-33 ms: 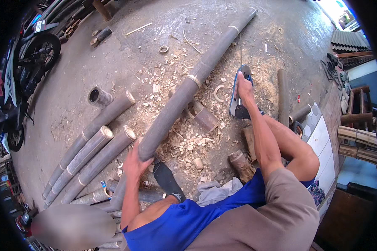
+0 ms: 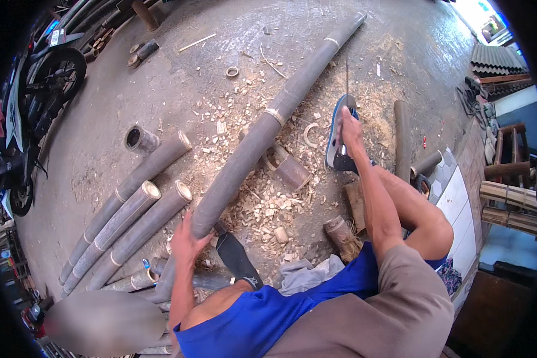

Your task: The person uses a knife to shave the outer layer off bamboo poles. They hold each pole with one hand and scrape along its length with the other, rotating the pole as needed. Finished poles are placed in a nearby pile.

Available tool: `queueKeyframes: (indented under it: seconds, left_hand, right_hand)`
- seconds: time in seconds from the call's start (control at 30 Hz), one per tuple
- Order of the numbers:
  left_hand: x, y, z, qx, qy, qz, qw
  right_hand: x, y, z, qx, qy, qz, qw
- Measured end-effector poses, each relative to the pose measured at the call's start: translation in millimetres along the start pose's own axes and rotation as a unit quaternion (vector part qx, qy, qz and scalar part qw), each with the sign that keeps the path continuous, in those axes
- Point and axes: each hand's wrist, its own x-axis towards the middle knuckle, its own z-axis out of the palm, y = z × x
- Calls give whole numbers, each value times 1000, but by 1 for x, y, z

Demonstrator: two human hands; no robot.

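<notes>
A long grey-brown bamboo pole (image 2: 243,156) slants from near my left knee to the far right. My left hand (image 2: 188,241) grips its near end, with the fingers along the side. My right hand (image 2: 351,128) is closed round the handle of a saw, mostly hidden by the hand. The thin saw blade (image 2: 347,74) points away from me, seen nearly edge-on, to the right of the pole and apart from it. Below that hand is my foot in a blue-edged sandal (image 2: 333,143). Under the pole's middle lies a short, notched bamboo piece (image 2: 293,173).
Wood chips (image 2: 271,206) and sawdust cover the floor around the pole. Several cut bamboo poles (image 2: 125,209) lie at the left, beside a short bamboo tube (image 2: 142,138). A motorcycle (image 2: 42,101) stands at the far left. Another bamboo length (image 2: 403,137) lies right of my foot.
The pole's near end and my left hand have shifted slightly left and toward me. The saw blade has swung a little to the right.
</notes>
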Motion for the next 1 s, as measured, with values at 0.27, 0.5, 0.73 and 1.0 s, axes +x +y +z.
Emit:
queueKeyframes:
  seconds: [0.27,0.5,0.73,1.0]
  left_hand:
    - [-23,-50,3,-50,-15,-46,998]
    - [91,76,0,-220,-206,-17,953]
    - [71,105,46,-52,-43,46,997]
    - [9,75,63,-139,-80,21,987]
  right_hand:
    - [-52,23,4,-169,25,-64,983]
    - [-101,15,67,-189,-73,-225,953]
    - [-135,5,89,-158,-215,-121,956]
    - [-146,25,96,-25,-290,25,956]
